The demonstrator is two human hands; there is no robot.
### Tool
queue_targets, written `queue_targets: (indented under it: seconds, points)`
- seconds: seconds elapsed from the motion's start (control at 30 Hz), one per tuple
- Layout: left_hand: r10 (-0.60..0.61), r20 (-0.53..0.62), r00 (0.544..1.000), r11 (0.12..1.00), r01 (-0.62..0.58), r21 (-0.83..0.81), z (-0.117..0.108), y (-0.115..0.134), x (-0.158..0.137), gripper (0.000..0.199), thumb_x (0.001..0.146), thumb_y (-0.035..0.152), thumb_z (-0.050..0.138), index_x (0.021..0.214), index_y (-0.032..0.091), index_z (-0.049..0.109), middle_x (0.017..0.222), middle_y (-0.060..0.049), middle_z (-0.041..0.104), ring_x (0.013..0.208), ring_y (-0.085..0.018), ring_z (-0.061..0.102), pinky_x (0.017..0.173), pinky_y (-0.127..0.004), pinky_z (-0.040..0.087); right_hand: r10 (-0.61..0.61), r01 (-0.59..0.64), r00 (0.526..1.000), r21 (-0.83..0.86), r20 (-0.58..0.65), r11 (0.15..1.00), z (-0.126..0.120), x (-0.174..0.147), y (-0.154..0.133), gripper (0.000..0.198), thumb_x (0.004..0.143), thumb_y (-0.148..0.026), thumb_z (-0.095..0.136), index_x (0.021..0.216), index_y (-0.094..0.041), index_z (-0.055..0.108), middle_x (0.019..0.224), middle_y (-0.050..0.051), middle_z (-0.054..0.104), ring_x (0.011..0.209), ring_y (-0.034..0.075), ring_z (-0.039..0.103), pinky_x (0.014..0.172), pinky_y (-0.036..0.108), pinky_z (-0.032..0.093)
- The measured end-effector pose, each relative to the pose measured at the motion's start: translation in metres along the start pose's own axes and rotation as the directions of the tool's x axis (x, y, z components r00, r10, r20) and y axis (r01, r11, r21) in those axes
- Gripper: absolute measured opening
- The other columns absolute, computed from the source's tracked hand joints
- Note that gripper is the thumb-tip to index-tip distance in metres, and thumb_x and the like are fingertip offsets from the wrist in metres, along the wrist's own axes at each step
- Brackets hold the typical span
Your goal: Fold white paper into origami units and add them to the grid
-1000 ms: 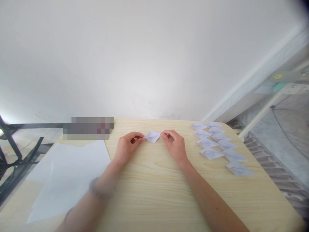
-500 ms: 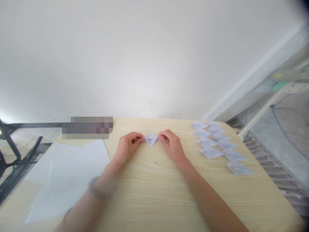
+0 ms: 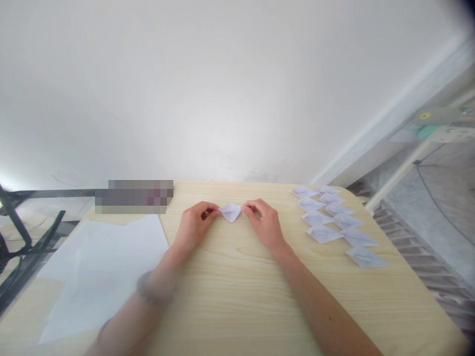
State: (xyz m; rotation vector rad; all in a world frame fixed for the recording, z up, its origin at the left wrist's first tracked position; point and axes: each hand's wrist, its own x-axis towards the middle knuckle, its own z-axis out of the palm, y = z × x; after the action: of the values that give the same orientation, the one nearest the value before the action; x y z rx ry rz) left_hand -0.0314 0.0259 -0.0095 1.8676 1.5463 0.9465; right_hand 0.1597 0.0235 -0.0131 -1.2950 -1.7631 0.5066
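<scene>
While hands (image 3: 195,222) (image 3: 266,222) pinch folded paper (image 3: 230,212), long axis sideways, tips left-right

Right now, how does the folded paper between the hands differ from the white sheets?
Size: the folded paper is small; the white sheets far larger.
Shape: the folded paper is roughly diamond-shaped; the white sheets lie broad and flat.
Hold: the left hand and right hand pinch the folded paper; the white sheets rest on the table.
Both look white.

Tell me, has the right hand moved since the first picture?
Yes, slightly left: the right hand is a bit farther from the folded papers now.
</scene>
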Motion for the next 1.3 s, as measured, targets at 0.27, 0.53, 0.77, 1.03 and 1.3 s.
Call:
queue_targets:
  seconds: [0.27,0.53,0.77,1.03,1.3]
  points:
    - [0.071,-0.001,0.997,0.997,-0.071,0.014,0.002,0.0,0.001,0.018,0.078,0.032,0.052,0.089,0.019,0.06,0.076,-0.001,0.06,0.059,-0.011,0.051,0.058,-0.024,0.042,0.069,-0.071,0.994,-0.023,-0.079,0.997,0.0,0.0,0.0,0.02,0.082,-0.032,0.047,0.081,-0.018,0.061,0.08,0.002,0.063,0.067,0.013,0.055,0.065,0.025,0.043]
    - [0.253,0.016,0.967,0.959,-0.253,0.128,0.009,-0.004,-0.001,0.018,0.082,0.03,0.048,0.089,0.02,0.061,0.095,-0.003,0.06,0.09,-0.018,0.053,0.083,-0.031,0.042,0.083,-0.084,0.988,-0.01,-0.129,0.996,0.002,-0.001,0.003,0.021,0.08,-0.032,0.048,0.08,-0.017,0.062,0.079,0.003,0.064,0.067,0.013,0.056,0.066,0.024,0.043]
    - [0.312,0.008,0.95,0.929,-0.307,0.209,0.012,-0.007,0.0,0.017,0.082,0.024,0.045,0.089,0.019,0.06,0.095,-0.004,0.06,0.091,-0.018,0.051,0.083,-0.033,0.042,0.118,-0.126,0.979,-0.041,-0.167,0.991,0.004,-0.002,0.005,0.024,0.079,-0.035,0.047,0.078,-0.016,0.063,0.077,0.004,0.064,0.064,0.013,0.055,0.063,0.024,0.043]
    - [0.363,0.07,0.929,0.854,-0.361,0.375,0.015,0.001,-0.006,0.02,0.083,0.022,0.042,0.094,0.02,0.059,0.101,-0.006,0.059,0.096,-0.023,0.049,0.082,-0.039,0.04,0.056,-0.099,0.984,-0.253,-0.17,0.962,-0.006,-0.011,-0.004,0.026,0.08,-0.034,0.045,0.079,-0.018,0.066,0.066,0.002,0.062,0.056,0.012,0.05,0.058,0.023,0.037]
    - [0.443,0.219,0.869,0.811,-0.493,0.316,0.028,0.022,-0.019,0.023,0.085,0.023,0.039,0.098,0.019,0.057,0.107,-0.006,0.057,0.103,-0.022,0.047,0.088,-0.038,0.038,0.191,-0.29,0.928,-0.298,-0.321,0.909,-0.079,-0.064,-0.009,0.035,0.079,-0.043,0.047,0.079,-0.017,0.07,0.041,-0.006,0.034,0.041,0.007,0.03,0.046,0.021,0.025]
